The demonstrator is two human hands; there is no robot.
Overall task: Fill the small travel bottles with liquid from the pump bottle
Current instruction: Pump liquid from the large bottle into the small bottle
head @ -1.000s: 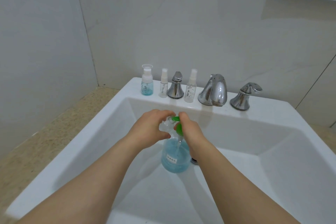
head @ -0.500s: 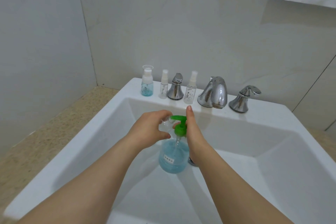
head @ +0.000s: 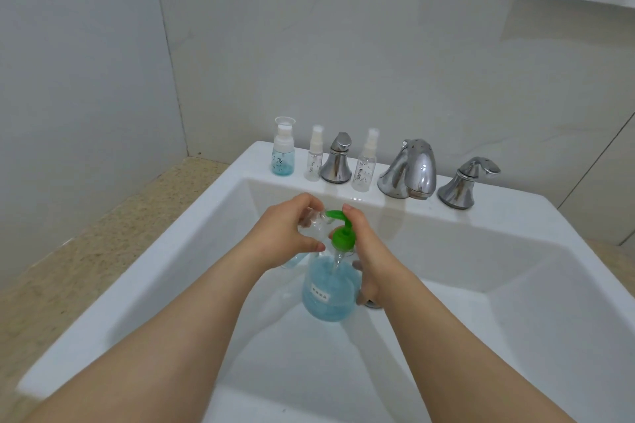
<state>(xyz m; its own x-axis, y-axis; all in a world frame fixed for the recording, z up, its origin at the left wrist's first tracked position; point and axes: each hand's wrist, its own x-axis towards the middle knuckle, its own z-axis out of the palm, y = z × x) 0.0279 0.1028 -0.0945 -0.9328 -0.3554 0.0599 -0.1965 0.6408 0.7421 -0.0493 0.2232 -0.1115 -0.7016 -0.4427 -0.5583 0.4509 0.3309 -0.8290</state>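
White sink (head: 515, 216), left hand (head: 285, 233) curled round small clear bottle (head: 314, 221) at the green spout (head: 335, 215), right hand (head: 369, 245) wrapped round blue pump bottle (head: 326, 299)

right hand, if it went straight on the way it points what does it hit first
Likely the sink's back wall, just below the clear spray bottle on the ledge. The right hand points away from the person, fingertip beside the green pump head; depth is unclear.

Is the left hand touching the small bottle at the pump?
Touching. Head view: the left hand curls fingers and thumb round the clear small bottle, holding it under the green pump spout.
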